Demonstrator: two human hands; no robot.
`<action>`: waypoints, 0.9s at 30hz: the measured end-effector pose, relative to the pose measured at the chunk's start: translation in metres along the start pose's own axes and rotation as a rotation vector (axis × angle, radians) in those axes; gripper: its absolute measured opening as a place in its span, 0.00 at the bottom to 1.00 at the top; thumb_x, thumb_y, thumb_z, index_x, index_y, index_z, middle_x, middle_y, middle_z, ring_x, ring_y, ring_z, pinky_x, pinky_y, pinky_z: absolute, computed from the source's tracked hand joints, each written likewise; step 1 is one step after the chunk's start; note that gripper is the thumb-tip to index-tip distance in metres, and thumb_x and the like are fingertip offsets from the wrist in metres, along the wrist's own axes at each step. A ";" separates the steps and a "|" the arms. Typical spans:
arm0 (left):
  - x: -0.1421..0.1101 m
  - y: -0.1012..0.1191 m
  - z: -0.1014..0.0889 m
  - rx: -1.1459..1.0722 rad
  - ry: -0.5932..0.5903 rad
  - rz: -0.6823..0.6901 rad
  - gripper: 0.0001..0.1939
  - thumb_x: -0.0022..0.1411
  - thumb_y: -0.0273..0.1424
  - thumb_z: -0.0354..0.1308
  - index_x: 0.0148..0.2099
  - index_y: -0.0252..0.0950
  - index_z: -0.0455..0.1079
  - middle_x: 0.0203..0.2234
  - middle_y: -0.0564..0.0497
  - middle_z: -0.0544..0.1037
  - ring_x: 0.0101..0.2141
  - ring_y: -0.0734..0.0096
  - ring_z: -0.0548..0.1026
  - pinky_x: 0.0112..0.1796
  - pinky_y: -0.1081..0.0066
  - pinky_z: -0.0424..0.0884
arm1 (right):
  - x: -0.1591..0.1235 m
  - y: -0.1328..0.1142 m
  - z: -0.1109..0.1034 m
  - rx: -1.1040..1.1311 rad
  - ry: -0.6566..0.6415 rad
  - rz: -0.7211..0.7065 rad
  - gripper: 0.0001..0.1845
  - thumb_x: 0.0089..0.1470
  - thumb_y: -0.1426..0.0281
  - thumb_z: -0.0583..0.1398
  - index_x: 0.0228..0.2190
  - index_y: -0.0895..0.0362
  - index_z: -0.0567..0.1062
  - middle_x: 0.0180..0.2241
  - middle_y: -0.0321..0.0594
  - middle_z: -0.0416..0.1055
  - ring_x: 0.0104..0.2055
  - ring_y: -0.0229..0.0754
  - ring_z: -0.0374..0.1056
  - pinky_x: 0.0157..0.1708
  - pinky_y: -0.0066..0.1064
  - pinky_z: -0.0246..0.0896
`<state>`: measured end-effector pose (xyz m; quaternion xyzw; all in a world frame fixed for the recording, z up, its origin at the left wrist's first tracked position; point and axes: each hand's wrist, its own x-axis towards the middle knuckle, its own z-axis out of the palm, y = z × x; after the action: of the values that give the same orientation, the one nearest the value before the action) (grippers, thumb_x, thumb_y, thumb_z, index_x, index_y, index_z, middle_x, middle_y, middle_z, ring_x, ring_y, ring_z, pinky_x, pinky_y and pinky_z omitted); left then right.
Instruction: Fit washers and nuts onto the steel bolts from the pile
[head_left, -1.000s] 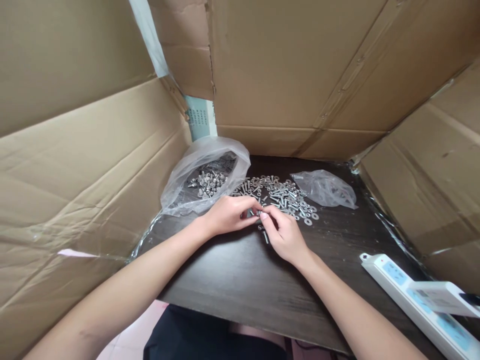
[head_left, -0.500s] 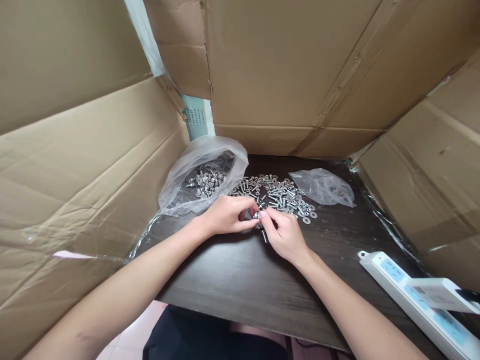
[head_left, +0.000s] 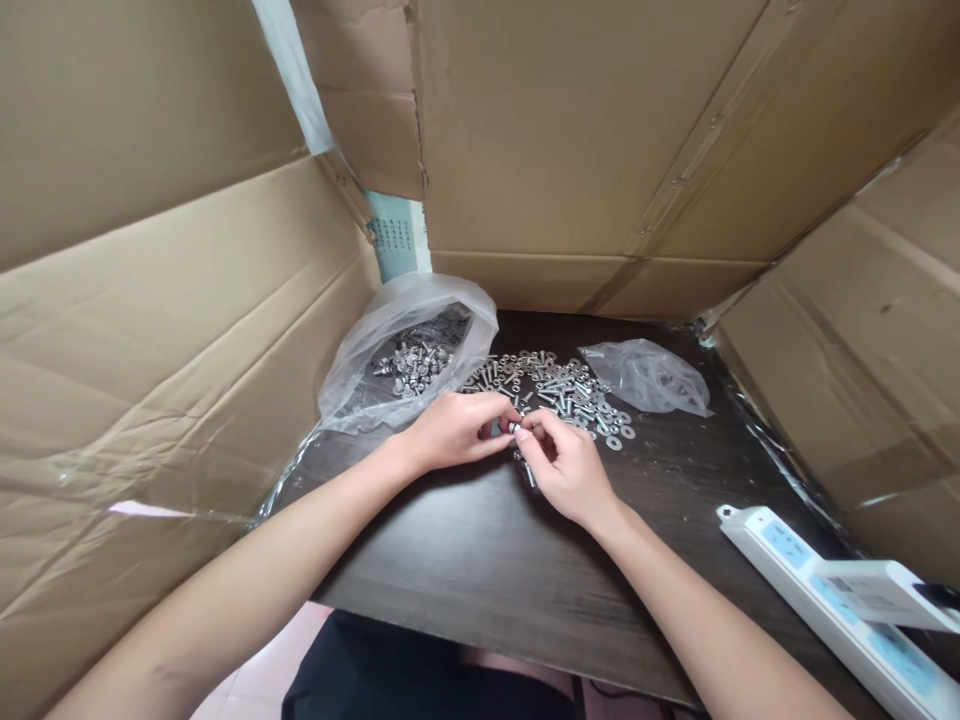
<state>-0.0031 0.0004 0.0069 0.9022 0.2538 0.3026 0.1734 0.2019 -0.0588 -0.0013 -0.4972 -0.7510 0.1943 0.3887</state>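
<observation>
Between the fingertips of both hands is a small metal bolt (head_left: 514, 428), apparently with a nut or washer on it; its details are too small to tell. My left hand (head_left: 465, 430) pinches it from the left, fingers curled. From the right, my right hand (head_left: 562, 455) closes thumb and forefinger on the same piece. Below the fingers another loose bolt (head_left: 530, 474) lies on the dark table, partly covered by my right hand. Just beyond the hands spreads a pile of screws, nuts and washers (head_left: 566, 388).
A clear plastic bag (head_left: 352, 350) with many assembled bolts stands open at the back left. A flatter plastic bag (head_left: 649, 375) lies at the back right. A white power strip (head_left: 795, 570) with a plug is at the right edge. Cardboard walls (head_left: 570, 130) enclose the table (head_left: 450, 540).
The fingers of my right hand have shifted slightly around the small bolt, and its forefinger is raised and more bent. My left hand has stayed in place.
</observation>
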 end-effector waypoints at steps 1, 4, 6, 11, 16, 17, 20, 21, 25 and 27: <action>0.000 0.000 0.000 0.000 -0.003 -0.002 0.07 0.69 0.33 0.62 0.45 0.36 0.73 0.33 0.53 0.80 0.28 0.74 0.77 0.32 0.75 0.69 | 0.000 0.000 0.000 -0.008 0.005 -0.002 0.10 0.66 0.63 0.56 0.34 0.54 0.71 0.21 0.32 0.65 0.22 0.39 0.62 0.25 0.30 0.53; 0.000 0.001 0.000 0.001 -0.007 -0.014 0.07 0.68 0.33 0.62 0.46 0.36 0.74 0.33 0.53 0.80 0.28 0.74 0.77 0.32 0.75 0.69 | 0.000 0.001 0.002 -0.014 0.002 -0.002 0.10 0.66 0.63 0.56 0.34 0.54 0.71 0.22 0.32 0.65 0.22 0.39 0.62 0.25 0.30 0.53; 0.000 0.000 0.000 0.000 -0.003 -0.014 0.07 0.68 0.33 0.62 0.45 0.36 0.74 0.33 0.53 0.80 0.28 0.74 0.77 0.32 0.75 0.69 | 0.000 0.002 0.002 -0.005 -0.012 -0.002 0.11 0.67 0.63 0.55 0.34 0.54 0.72 0.22 0.33 0.68 0.23 0.39 0.63 0.26 0.30 0.53; -0.001 0.000 0.001 -0.011 0.008 0.004 0.06 0.68 0.31 0.62 0.45 0.36 0.74 0.33 0.52 0.80 0.28 0.75 0.76 0.32 0.75 0.69 | 0.001 0.001 0.000 0.008 -0.024 -0.024 0.16 0.70 0.64 0.52 0.32 0.54 0.73 0.27 0.36 0.72 0.27 0.41 0.68 0.31 0.30 0.56; -0.001 0.000 0.001 0.002 0.015 0.006 0.06 0.68 0.32 0.63 0.46 0.36 0.74 0.32 0.53 0.80 0.28 0.74 0.76 0.32 0.75 0.68 | 0.000 0.001 0.001 -0.003 -0.023 0.019 0.12 0.67 0.62 0.55 0.35 0.55 0.74 0.22 0.33 0.68 0.22 0.39 0.63 0.25 0.30 0.54; -0.001 0.000 0.001 0.006 0.016 0.010 0.06 0.68 0.32 0.63 0.46 0.36 0.74 0.32 0.53 0.80 0.28 0.74 0.76 0.31 0.75 0.68 | 0.000 0.001 0.001 -0.004 -0.020 0.020 0.11 0.66 0.62 0.56 0.36 0.55 0.74 0.21 0.31 0.66 0.21 0.39 0.62 0.25 0.30 0.53; -0.001 0.001 0.001 0.013 0.003 0.011 0.06 0.68 0.32 0.62 0.46 0.36 0.74 0.33 0.53 0.80 0.28 0.75 0.76 0.31 0.74 0.68 | 0.000 0.000 0.002 -0.008 -0.015 0.015 0.11 0.65 0.62 0.57 0.35 0.55 0.74 0.20 0.30 0.63 0.21 0.38 0.61 0.24 0.30 0.52; -0.001 0.001 0.001 0.014 -0.003 0.007 0.06 0.69 0.33 0.62 0.46 0.36 0.74 0.33 0.53 0.80 0.28 0.75 0.76 0.31 0.74 0.68 | 0.000 0.000 0.002 -0.010 -0.015 0.015 0.11 0.65 0.62 0.57 0.35 0.54 0.74 0.20 0.30 0.63 0.21 0.38 0.61 0.24 0.30 0.52; -0.001 0.000 0.001 0.014 -0.012 -0.004 0.07 0.69 0.33 0.62 0.46 0.37 0.74 0.33 0.53 0.80 0.28 0.75 0.77 0.32 0.74 0.69 | 0.000 0.000 0.002 -0.010 -0.013 0.026 0.12 0.66 0.61 0.56 0.35 0.54 0.74 0.21 0.32 0.66 0.22 0.39 0.63 0.25 0.30 0.54; -0.001 0.000 0.001 0.012 -0.012 -0.005 0.07 0.68 0.33 0.62 0.46 0.37 0.74 0.33 0.53 0.80 0.28 0.75 0.76 0.32 0.74 0.69 | 0.000 0.000 0.002 -0.015 -0.006 0.029 0.12 0.66 0.61 0.55 0.36 0.54 0.74 0.21 0.33 0.68 0.22 0.39 0.63 0.25 0.30 0.54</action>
<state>-0.0034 -0.0001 0.0059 0.9043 0.2567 0.2954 0.1703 0.2006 -0.0590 -0.0023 -0.5105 -0.7462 0.1959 0.3799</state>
